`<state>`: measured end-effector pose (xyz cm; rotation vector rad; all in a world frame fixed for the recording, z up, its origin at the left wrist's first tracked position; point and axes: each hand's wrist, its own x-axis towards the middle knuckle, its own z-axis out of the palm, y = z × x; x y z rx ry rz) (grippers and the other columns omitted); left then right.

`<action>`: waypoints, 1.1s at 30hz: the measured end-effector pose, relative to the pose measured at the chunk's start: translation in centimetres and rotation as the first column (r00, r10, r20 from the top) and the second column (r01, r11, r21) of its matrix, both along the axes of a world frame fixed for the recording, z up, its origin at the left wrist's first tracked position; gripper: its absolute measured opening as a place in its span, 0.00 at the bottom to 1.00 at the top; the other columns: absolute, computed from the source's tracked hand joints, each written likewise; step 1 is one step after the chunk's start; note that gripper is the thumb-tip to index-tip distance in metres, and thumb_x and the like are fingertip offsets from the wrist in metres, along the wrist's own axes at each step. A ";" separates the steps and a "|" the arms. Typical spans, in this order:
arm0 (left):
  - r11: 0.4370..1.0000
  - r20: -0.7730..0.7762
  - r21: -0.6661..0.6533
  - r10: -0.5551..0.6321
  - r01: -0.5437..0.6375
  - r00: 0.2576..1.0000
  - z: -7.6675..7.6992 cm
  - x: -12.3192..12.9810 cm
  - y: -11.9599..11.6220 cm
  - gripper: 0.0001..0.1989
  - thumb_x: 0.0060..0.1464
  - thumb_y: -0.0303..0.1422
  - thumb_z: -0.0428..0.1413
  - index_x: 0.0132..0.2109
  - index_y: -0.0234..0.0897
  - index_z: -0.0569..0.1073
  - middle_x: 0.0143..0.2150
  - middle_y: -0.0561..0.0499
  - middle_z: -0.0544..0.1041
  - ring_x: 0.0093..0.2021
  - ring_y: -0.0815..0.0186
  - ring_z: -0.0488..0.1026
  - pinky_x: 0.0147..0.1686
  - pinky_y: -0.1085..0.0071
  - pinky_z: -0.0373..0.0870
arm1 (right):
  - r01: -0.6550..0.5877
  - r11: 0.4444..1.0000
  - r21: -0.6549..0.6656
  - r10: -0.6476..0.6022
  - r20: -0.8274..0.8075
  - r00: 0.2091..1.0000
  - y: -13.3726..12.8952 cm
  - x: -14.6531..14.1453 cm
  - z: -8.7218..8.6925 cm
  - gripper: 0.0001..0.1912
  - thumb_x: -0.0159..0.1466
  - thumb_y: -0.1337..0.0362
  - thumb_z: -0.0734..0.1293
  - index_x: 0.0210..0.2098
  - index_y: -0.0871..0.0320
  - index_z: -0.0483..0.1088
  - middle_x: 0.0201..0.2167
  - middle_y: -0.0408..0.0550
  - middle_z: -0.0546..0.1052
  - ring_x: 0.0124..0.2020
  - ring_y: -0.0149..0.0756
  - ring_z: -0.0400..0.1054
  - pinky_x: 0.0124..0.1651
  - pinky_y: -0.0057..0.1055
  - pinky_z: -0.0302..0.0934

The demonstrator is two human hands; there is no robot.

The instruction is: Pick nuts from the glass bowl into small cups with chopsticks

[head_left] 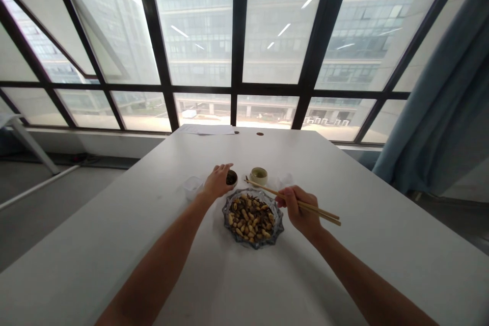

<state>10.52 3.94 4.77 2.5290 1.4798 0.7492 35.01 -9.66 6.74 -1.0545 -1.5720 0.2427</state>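
My left hand (218,182) has its fingers around the side of a small dark-filled cup (231,178). Wooden chopsticks (317,210) are gripped in my right hand (301,207), their tips pointing left, just in front of a pale green cup (259,176). A small dark piece (246,179) is near the tips; whether they touch it I cannot tell. Between my hands, nearer to me, sits a scalloped glass bowl (279,229) holding peanuts and thin dark pieces (251,216).
A clear plastic container (192,187) stands left of my left hand. Crumpled clear plastic (284,179) lies beyond my right hand. Papers (208,130) rest at the far edge of the white table (153,244). A blue curtain (431,91) hangs at the right.
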 end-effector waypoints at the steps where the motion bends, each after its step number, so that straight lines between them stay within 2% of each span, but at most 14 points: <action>1: 1.000 -0.003 -0.005 -0.002 0.002 1.000 0.0 0.0 0.0 0.37 0.46 0.31 0.62 0.63 0.37 0.61 0.57 0.44 0.71 0.58 0.54 0.65 0.60 0.59 0.64 | -0.020 1.000 -0.003 0.020 0.023 1.000 0.8 -0.6 0.1 0.23 0.70 0.49 0.59 0.25 0.56 0.70 0.19 0.47 0.77 0.18 0.33 0.71 0.24 0.28 0.66; 6: 1.000 0.004 0.010 -0.006 0.006 1.000 -0.3 0.0 0.1 0.37 0.46 0.31 0.62 0.63 0.38 0.61 0.57 0.44 0.71 0.58 0.54 0.65 0.60 0.58 0.64 | -0.134 0.989 -0.066 0.141 0.115 0.983 5.5 -3.7 0.4 0.23 0.69 0.48 0.60 0.25 0.56 0.70 0.20 0.45 0.76 0.20 0.32 0.69 0.26 0.29 0.65; 9: 0.999 0.020 0.030 -0.015 0.014 1.000 -0.5 0.2 0.1 0.34 0.48 0.32 0.60 0.63 0.37 0.62 0.57 0.43 0.72 0.58 0.54 0.66 0.61 0.58 0.64 | -0.180 0.974 -0.135 0.193 0.083 0.978 6.7 -4.2 0.7 0.23 0.65 0.44 0.63 0.27 0.56 0.71 0.22 0.45 0.76 0.23 0.33 0.70 0.26 0.28 0.66; 12: 1.000 0.007 0.027 -0.016 0.015 1.000 -0.7 0.4 0.1 0.33 0.51 0.33 0.58 0.63 0.36 0.61 0.59 0.41 0.71 0.60 0.55 0.65 0.61 0.59 0.63 | -0.155 0.972 -0.179 0.148 -0.052 0.988 5.5 -2.6 1.4 0.24 0.64 0.42 0.64 0.28 0.57 0.72 0.20 0.46 0.76 0.21 0.33 0.70 0.25 0.28 0.66; 15: 1.000 -0.031 0.016 0.006 -0.006 1.000 -0.9 0.5 0.0 0.31 0.52 0.31 0.56 0.63 0.33 0.60 0.60 0.40 0.70 0.61 0.55 0.63 0.62 0.60 0.62 | -0.175 0.943 -0.281 0.111 -0.230 0.967 3.0 0.1 2.5 0.30 0.61 0.37 0.63 0.24 0.58 0.70 0.14 0.45 0.73 0.13 0.30 0.64 0.16 0.26 0.59; 16: 1.000 -0.038 0.015 0.017 -0.016 0.999 -1.0 0.5 0.0 0.31 0.53 0.31 0.55 0.63 0.32 0.60 0.61 0.40 0.69 0.62 0.55 0.63 0.63 0.61 0.61 | -0.199 0.917 -0.344 0.119 -0.241 0.963 2.1 0.9 2.9 0.32 0.60 0.35 0.63 0.21 0.58 0.70 0.12 0.45 0.72 0.11 0.30 0.62 0.13 0.25 0.56; 19: 0.999 -0.048 0.010 0.042 -0.042 0.998 -1.4 0.5 0.1 0.29 0.55 0.31 0.53 0.63 0.31 0.60 0.62 0.39 0.68 0.63 0.55 0.62 0.63 0.61 0.60 | -0.267 0.787 -0.556 0.183 -0.203 0.962 0.2 2.4 3.2 0.33 0.58 0.34 0.64 0.18 0.59 0.69 0.09 0.45 0.70 0.08 0.29 0.60 0.10 0.23 0.52; 21: 0.999 -0.059 0.001 0.054 -0.054 0.997 -1.6 0.4 0.2 0.28 0.56 0.32 0.53 0.63 0.32 0.60 0.62 0.39 0.68 0.63 0.55 0.62 0.64 0.60 0.60 | -0.283 0.742 -0.608 0.208 -0.193 0.959 -0.2 2.4 2.8 0.33 0.57 0.34 0.65 0.19 0.59 0.70 0.10 0.45 0.71 0.08 0.29 0.61 0.10 0.23 0.53; 23: 0.998 -0.068 -0.007 0.062 -0.062 0.996 -1.6 0.4 0.2 0.28 0.56 0.33 0.53 0.63 0.31 0.60 0.64 0.38 0.66 0.64 0.55 0.61 0.64 0.60 0.59 | -0.285 0.764 -0.580 0.199 -0.208 0.958 0.0 1.9 2.0 0.33 0.56 0.33 0.65 0.20 0.59 0.70 0.11 0.45 0.72 0.09 0.29 0.63 0.11 0.23 0.55; 26: 0.997 -0.065 -0.005 0.075 -0.075 0.995 -1.3 0.4 0.0 0.26 0.58 0.33 0.52 0.62 0.31 0.62 0.67 0.37 0.63 0.67 0.55 0.59 0.65 0.59 0.58 | -0.256 0.848 -0.463 0.161 -0.235 0.959 0.8 1.2 0.7 0.32 0.57 0.34 0.65 0.21 0.59 0.70 0.12 0.44 0.73 0.11 0.30 0.65 0.13 0.24 0.58; 28: 0.998 -0.034 0.009 0.064 -0.064 0.997 -0.8 0.5 -0.6 0.22 0.59 0.33 0.51 0.60 0.33 0.66 0.67 0.39 0.63 0.67 0.56 0.59 0.66 0.58 0.57 | -0.232 0.889 -0.395 0.141 -0.246 0.959 1.2 1.1 0.1 0.30 0.58 0.36 0.65 0.23 0.58 0.71 0.14 0.45 0.74 0.13 0.31 0.66 0.15 0.25 0.60; 31: 1.000 0.047 -0.002 -0.027 0.027 0.999 -0.1 0.4 -2.2 0.18 0.59 0.35 0.50 0.55 0.38 0.71 0.64 0.44 0.68 0.65 0.58 0.62 0.66 0.60 0.58 | -0.202 0.920 -0.336 0.107 -0.281 0.954 1.4 1.4 -0.4 0.29 0.60 0.37 0.65 0.24 0.58 0.71 0.15 0.46 0.75 0.13 0.31 0.67 0.15 0.26 0.61; 33: 0.994 0.085 -0.049 -0.093 0.097 0.992 0.1 0.3 -3.7 0.20 0.59 0.40 0.52 0.55 0.38 0.71 0.62 0.43 0.70 0.65 0.58 0.63 0.65 0.61 0.59 | -0.179 0.931 -0.319 0.078 -0.306 0.949 1.3 1.6 -0.4 0.30 0.59 0.36 0.65 0.24 0.58 0.71 0.15 0.46 0.74 0.13 0.31 0.67 0.15 0.26 0.61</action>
